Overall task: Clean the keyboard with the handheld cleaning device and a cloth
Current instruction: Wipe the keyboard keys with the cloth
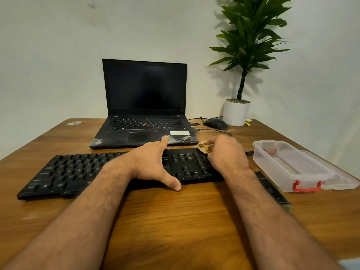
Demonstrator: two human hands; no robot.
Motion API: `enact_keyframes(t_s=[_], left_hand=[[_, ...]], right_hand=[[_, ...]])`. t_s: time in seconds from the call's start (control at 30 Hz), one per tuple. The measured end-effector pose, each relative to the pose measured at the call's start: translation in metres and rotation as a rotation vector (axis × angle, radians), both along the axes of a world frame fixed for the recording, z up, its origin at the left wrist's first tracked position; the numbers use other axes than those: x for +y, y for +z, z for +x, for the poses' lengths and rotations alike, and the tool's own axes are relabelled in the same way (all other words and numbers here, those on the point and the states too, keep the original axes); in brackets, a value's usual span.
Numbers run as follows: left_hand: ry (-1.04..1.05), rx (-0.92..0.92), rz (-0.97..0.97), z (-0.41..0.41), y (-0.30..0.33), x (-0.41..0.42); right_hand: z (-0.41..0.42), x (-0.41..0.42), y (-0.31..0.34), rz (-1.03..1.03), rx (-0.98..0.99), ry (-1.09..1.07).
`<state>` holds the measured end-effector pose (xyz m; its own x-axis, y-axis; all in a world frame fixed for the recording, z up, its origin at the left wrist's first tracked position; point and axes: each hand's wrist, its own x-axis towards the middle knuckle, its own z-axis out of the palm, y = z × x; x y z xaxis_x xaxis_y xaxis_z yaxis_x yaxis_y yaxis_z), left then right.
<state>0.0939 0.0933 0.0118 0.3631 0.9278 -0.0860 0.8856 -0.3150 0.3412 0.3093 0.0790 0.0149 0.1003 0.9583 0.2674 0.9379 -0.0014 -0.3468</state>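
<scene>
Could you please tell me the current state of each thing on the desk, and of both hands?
keyboard: flat on the desk, pinned by the left hand.
cloth: bunched, over the keyboard's right end.
left hand: fingers spread, pressing on the keyboard.
right hand: gripping the cloth.
laptop: lid open, screen dark, palm rest dusty.
plastic box: lid off, lying beside it.
mouse: idle, cable attached.

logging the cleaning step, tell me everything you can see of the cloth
The cloth is a small tan rag, crumpled into a wad. The right hand pinches it and holds it against the far right corner of the black keyboard, over the number pad. Most of it is hidden in the fingers; only a creased edge shows.
</scene>
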Motion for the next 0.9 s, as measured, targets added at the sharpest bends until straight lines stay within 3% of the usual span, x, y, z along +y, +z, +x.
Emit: enact_keyframes(t_s=[0.07,0.2,0.33,0.5,0.57,0.7,0.77,0.9], left_hand=[[0.002,0.009,0.005,-0.001,0.0,-0.002],[-0.006,0.104,0.061,-0.004,0.003,-0.005],[0.056,0.158,0.016,-0.016,0.01,-0.002],[0.088,0.15,-0.029,-0.019,0.01,0.002],[0.093,0.139,-0.037,-0.019,0.009,0.003],[0.09,0.129,-0.05,-0.019,0.01,0.004],[0.087,0.127,-0.047,-0.019,0.009,0.003],[0.086,0.12,-0.043,-0.018,0.01,0.001]], right_hand=[[-0.003,0.002,0.0,0.06,-0.011,-0.024],[-0.018,0.0,-0.005,0.08,0.044,0.234],[-0.017,0.016,-0.003,0.112,-0.132,0.049],[-0.055,0.011,-0.003,0.051,-0.029,0.493],[-0.056,0.019,-0.006,0.05,-0.125,0.413],[-0.031,0.022,0.0,0.172,-0.279,0.052],[-0.02,0.019,0.0,0.217,-0.253,-0.005],[-0.004,0.012,0.0,0.073,-0.18,-0.138]])
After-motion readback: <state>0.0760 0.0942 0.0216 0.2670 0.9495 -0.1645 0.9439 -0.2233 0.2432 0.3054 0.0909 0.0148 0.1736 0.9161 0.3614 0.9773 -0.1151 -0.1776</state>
